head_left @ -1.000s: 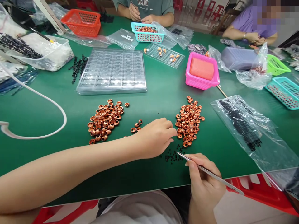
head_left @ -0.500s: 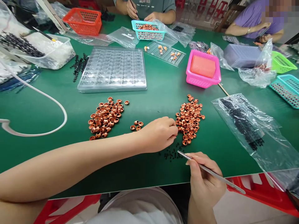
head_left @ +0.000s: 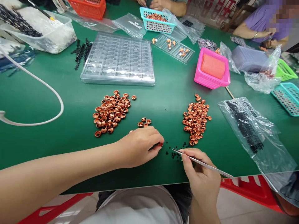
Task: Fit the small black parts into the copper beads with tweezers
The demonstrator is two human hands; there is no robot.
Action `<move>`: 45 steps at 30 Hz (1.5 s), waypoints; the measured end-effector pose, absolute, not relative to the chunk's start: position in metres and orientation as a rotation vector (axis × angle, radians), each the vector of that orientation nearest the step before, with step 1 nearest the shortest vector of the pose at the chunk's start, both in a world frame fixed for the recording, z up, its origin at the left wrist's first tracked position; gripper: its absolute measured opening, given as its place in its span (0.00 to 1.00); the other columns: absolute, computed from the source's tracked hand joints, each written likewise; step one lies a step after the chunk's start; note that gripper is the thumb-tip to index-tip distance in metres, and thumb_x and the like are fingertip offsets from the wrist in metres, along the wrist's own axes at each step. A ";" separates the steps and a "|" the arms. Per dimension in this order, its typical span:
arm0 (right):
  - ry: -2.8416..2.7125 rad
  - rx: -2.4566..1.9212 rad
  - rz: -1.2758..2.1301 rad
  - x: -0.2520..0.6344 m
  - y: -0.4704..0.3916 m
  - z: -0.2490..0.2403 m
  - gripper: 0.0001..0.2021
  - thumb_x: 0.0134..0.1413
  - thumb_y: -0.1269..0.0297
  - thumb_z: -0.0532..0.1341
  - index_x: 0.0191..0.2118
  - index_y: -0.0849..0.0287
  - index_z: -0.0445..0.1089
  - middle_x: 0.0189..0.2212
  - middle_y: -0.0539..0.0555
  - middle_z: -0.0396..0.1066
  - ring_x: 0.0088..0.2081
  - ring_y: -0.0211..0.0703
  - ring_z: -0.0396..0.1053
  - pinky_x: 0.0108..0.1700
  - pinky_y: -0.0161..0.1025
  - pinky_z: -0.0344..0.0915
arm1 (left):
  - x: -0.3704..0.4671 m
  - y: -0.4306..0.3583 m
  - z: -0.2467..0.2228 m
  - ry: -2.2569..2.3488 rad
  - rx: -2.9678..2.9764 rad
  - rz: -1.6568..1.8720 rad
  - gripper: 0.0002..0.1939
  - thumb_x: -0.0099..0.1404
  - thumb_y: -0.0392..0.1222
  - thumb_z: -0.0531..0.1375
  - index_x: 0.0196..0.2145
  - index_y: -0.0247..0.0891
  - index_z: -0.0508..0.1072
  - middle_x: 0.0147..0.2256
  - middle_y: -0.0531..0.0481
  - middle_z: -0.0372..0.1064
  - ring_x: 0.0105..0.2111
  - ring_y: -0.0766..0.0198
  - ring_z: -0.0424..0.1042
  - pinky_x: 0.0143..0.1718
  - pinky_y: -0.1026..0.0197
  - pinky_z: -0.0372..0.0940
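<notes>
Between the thumb and fingers of my left hand [head_left: 141, 147] is a small copper-coloured cup-shaped piece [head_left: 160, 144], mostly covered by the fingertips. My right hand [head_left: 202, 174] grips metal tweezers [head_left: 205, 163], whose tips point left over a scatter of tiny black parts [head_left: 176, 155]. Just behind my left hand lie a few copper pieces [head_left: 144, 122]. A larger pile of copper pieces [head_left: 112, 110] spreads to the left, and another pile [head_left: 196, 119] sits to the right, beyond the tweezers.
Clear plastic trays [head_left: 119, 59] are stacked behind the left pile. A pink basket [head_left: 211, 82] with an orange block stands back right. A plastic bag with black parts [head_left: 245, 124] lies at right. A white cable [head_left: 51, 90] loops at left. Two people sit across the green table.
My left hand has moved left, away from the right pile, and now holds a copper piece. The tweezers have shifted slightly left over the black parts. The camera view has tilted and shifted.
</notes>
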State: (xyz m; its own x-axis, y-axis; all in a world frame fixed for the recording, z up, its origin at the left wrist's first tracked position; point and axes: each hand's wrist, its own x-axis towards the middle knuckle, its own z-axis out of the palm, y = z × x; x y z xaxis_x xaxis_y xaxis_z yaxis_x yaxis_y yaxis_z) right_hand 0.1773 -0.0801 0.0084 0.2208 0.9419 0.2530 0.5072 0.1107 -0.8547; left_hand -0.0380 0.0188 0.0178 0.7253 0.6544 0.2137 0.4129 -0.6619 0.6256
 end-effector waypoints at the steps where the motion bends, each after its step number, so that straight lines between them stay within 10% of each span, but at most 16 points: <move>1: -1.432 -1.550 0.558 0.176 -0.079 0.008 0.07 0.55 0.71 0.65 0.39 0.53 0.74 0.35 0.49 0.77 0.37 0.38 0.74 0.37 0.34 0.71 | -0.037 0.020 0.016 0.785 2.381 0.594 0.08 0.66 0.32 0.55 0.37 0.35 0.74 0.34 0.47 0.72 0.36 0.61 0.70 0.35 0.62 0.65; 45: -1.642 -1.383 0.576 0.174 -0.076 0.007 0.14 0.52 0.79 0.63 0.41 0.53 0.72 0.34 0.51 0.77 0.35 0.43 0.75 0.36 0.42 0.72 | -0.038 0.020 0.024 0.757 2.327 0.443 0.07 0.67 0.32 0.58 0.38 0.35 0.76 0.38 0.46 0.69 0.38 0.59 0.67 0.38 0.59 0.63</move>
State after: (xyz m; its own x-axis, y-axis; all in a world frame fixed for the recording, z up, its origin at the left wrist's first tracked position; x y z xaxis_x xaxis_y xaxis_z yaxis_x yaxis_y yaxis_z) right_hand 0.1741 -0.0763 0.0071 0.0152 0.9446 0.3279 0.5323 0.2699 -0.8024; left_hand -0.0377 0.0204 0.0240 0.7769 0.6194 0.1133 0.4027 -0.6271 0.6668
